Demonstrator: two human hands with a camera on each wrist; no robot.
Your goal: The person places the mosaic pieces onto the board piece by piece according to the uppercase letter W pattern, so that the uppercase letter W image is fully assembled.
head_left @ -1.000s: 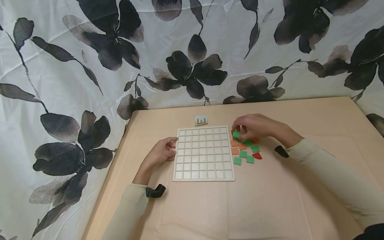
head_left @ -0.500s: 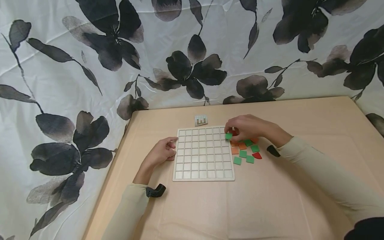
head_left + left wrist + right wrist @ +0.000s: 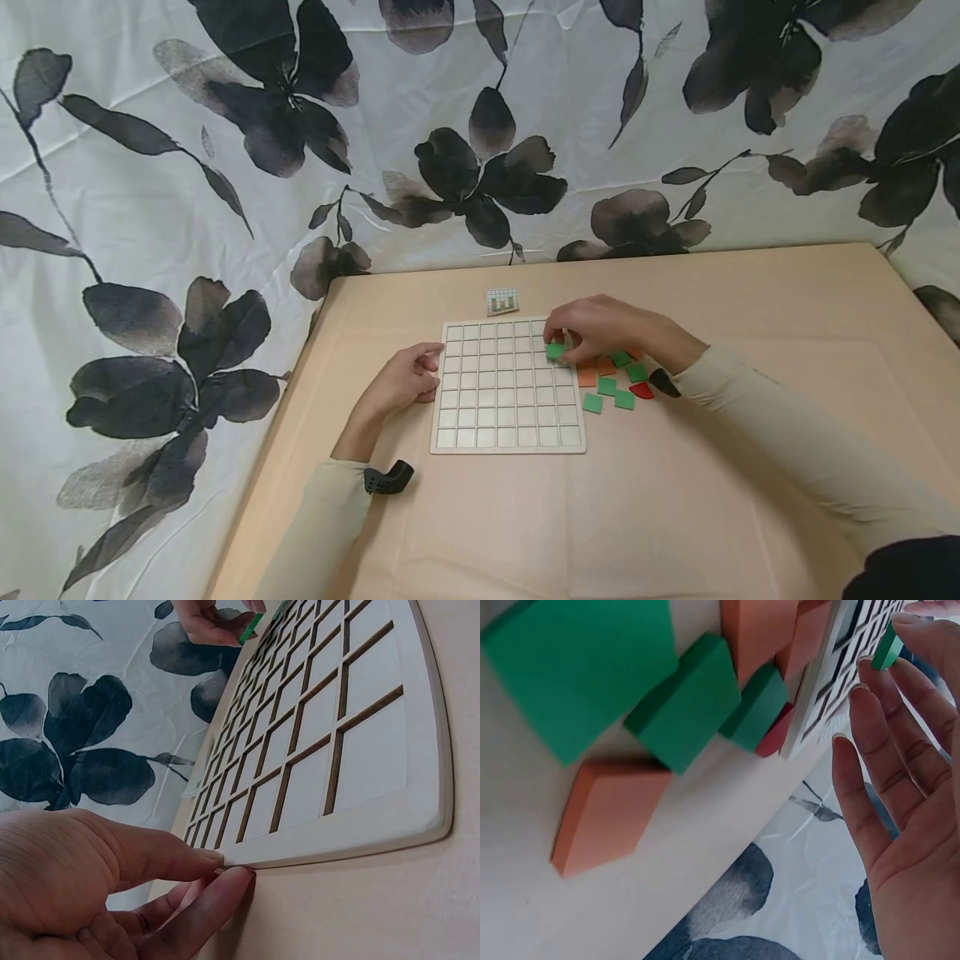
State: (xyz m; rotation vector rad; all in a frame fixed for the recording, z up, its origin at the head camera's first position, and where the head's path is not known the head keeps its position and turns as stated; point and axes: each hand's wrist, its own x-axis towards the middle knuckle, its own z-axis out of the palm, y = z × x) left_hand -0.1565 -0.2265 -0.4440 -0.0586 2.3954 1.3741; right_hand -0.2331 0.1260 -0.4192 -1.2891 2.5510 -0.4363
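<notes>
A white grid board (image 3: 508,392) with rows of square cells lies on the table. At its left edge is my left hand (image 3: 408,377); in the left wrist view its thumb (image 3: 169,855) and forefinger pinch the board's rim. My right hand (image 3: 596,327) is over the upper right part of the board. Between its thumb and fingertips it holds a square green tile (image 3: 555,351), seen from the side in the right wrist view. The other fingers (image 3: 859,787) of that hand are spread. The cells under my right hand are hidden in the head view.
Loose pieces lie right of the board: several green tiles (image 3: 607,386), orange tiles (image 3: 587,377) and a red piece (image 3: 641,390). A small card with a grid pattern (image 3: 502,301) lies behind the board. A floral cloth (image 3: 450,100) hangs behind the table (image 3: 675,517).
My right hand has carried the green tile leftward from the loose pieces to over the board's upper right cells. The left hand has stayed at the board's left edge.
</notes>
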